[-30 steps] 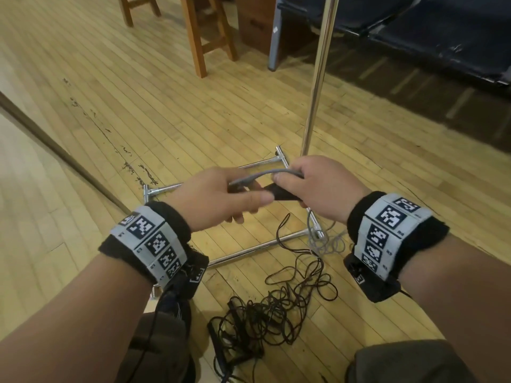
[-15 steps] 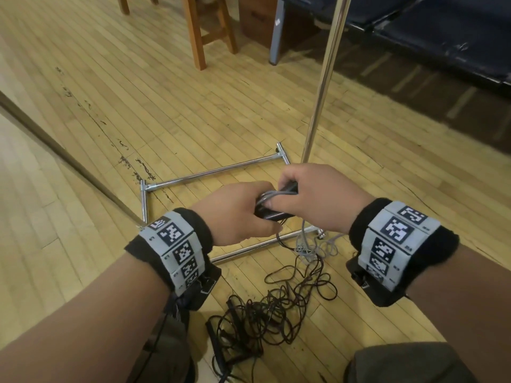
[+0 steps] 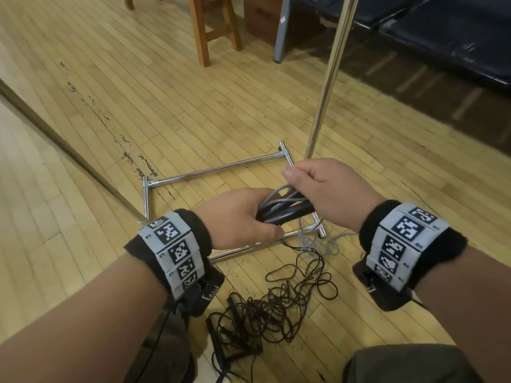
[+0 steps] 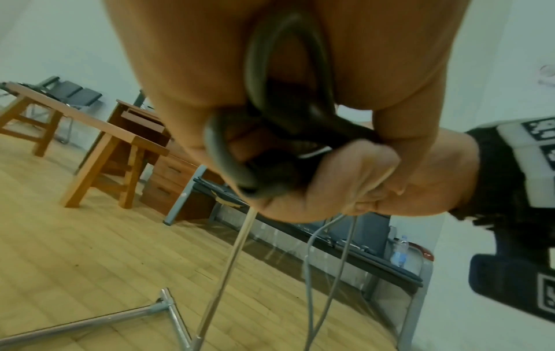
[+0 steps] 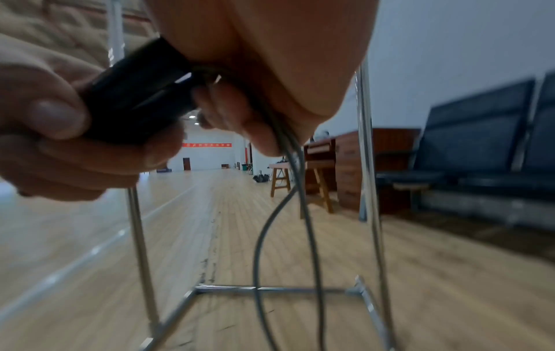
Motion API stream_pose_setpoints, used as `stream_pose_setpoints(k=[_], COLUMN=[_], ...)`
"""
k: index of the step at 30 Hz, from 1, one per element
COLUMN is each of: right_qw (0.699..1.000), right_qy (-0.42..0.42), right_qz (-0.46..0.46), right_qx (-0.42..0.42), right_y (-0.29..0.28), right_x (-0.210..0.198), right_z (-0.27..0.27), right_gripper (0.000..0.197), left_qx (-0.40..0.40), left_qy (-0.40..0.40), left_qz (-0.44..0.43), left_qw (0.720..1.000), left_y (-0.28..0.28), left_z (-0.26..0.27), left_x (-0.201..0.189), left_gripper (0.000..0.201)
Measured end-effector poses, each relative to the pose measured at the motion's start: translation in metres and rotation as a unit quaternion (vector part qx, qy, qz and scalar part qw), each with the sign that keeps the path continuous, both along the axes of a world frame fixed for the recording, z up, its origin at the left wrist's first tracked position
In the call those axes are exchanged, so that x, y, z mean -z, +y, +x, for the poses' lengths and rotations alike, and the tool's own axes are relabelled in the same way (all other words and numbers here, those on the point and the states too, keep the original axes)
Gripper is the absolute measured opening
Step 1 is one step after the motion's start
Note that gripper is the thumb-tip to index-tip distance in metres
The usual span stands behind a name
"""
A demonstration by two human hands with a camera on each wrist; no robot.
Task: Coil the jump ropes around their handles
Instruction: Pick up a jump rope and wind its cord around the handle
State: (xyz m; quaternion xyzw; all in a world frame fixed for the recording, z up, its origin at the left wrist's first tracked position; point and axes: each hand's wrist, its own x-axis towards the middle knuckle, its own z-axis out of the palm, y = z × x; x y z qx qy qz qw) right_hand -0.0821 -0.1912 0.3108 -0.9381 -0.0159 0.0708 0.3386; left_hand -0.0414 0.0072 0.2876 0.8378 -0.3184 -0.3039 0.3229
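From the head camera, my left hand (image 3: 243, 214) grips the black handles (image 3: 287, 212) with a few turns of grey rope (image 3: 286, 196) over them, while my right hand (image 3: 323, 189) pinches the rope above the handles. The slack drops to a grey pile (image 3: 315, 244) on the floor beside the metal stand (image 3: 215, 170); a second, dark rope (image 3: 276, 305) lies tangled nearer my knees.

In the left wrist view, loops (image 4: 288, 99) bulge loosely out of my left hand's fingers (image 4: 186, 71); I judge they could slip off if that grip eases.

In the right wrist view, my right hand's fingers (image 5: 255, 133) clamp the rope, and two strands (image 5: 300, 213) hang down in front of the stand's frame (image 5: 270, 289). They could snag on it as I pull, or drag the dark tangle along.
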Motion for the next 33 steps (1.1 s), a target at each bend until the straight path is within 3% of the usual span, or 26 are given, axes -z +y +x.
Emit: stream_pose_setpoints(k=[2, 5, 10, 13, 18, 21, 26, 31, 33], right_qw=[0.995, 0.990, 0.997, 0.995, 0.982, 0.972, 0.988, 0.999, 0.998], right_qy=[0.007, -0.006, -0.039, -0.047, -0.024, -0.012, -0.031, 0.016, 0.020], right_qz=[0.073, 0.093, -0.017, -0.070, 0.110, 0.157, 0.106, -0.019, -0.029], right_qx=[0.063, 0.105, 0.070, 0.049, 0.152, 0.173, 0.107, -0.031, -0.043], right_y=[0.006, 0.014, 0.016, 0.016, 0.022, 0.024, 0.021, 0.005, 0.001], right_x=[0.005, 0.007, 0.006, 0.006, 0.010, 0.008, 0.004, -0.002, -0.001], right_z=[-0.001, -0.001, 0.003, 0.003, 0.000, 0.000, -0.003, 0.004, 0.005], right_gripper=[0.059, 0.063, 0.057, 0.054, 0.056, 0.054, 0.057, 0.049, 0.047], left_qx=[0.004, -0.010, -0.022, -0.019, -0.037, -0.041, -0.044, -0.011, -0.010], left_qy=[0.015, -0.007, -0.081, -0.122, -0.157, -0.163, -0.129, -0.165, -0.169], left_qz=[-0.022, -0.025, 0.017, 0.046, 0.028, 0.029, -0.006, 0.062, 0.071], left_qw=[1.000, 1.000, 0.996, 0.991, 0.987, 0.985, 0.991, 0.984, 0.983], left_y=[-0.002, -0.003, -0.007, -0.006, -0.006, -0.010, -0.009, -0.008, -0.009], left_z=[-0.002, 0.000, -0.003, -0.001, -0.002, -0.005, -0.009, -0.006, -0.004], left_x=[0.000, 0.001, 0.007, 0.007, 0.008, 0.007, 0.007, 0.012, 0.014], left_gripper=[0.027, 0.033, 0.038, 0.024, 0.029, 0.027, 0.031, 0.057, 0.062])
